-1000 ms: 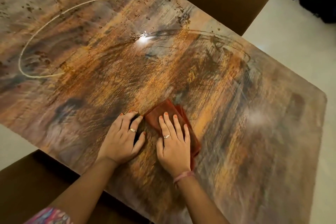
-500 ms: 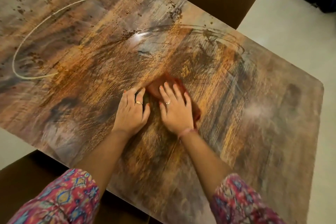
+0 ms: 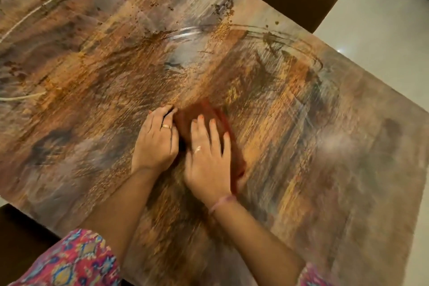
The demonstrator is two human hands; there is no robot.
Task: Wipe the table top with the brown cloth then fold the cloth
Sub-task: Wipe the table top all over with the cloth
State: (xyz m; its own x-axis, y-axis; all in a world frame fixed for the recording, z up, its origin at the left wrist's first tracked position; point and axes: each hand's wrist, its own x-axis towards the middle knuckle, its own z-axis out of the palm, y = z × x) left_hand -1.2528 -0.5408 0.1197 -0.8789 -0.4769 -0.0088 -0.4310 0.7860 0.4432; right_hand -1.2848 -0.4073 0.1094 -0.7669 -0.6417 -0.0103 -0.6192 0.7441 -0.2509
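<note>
1. Both hands and the brown cloth (image 3: 185, 121) have slid farther up the surface (image 3: 301, 146) since a second ago, away from the near edge and toward the middle, and the patterned sleeves (image 3: 76, 260) have come into sight at the bottom.
2. That cloth lies flat on the surface, mostly under the right hand (image 3: 207, 160); only its far end and a reddish strip along its right edge show, and motion blur smears both.
3. Risk, as I judge it: the cloth looks bunched and narrow, so a hard push could roll it under the palm, and bare skin would then rub the surface instead of fabric.
4. Another risk: with its busy brown-and-orange print, the surface hides smears, so patches at the far left and right corners could be missed.
5. Right hand: palm down, fingers spread wide and pressed onto the cloth, wrist low, forearm reaching in from the near right.
6. Left hand (image 3: 156, 139): palm down just beside the cloth's left edge, fingers curled with the tips bent at the cloth's far-left corner; whether they pinch the fabric or merely rest on it, I cannot tell.
</note>
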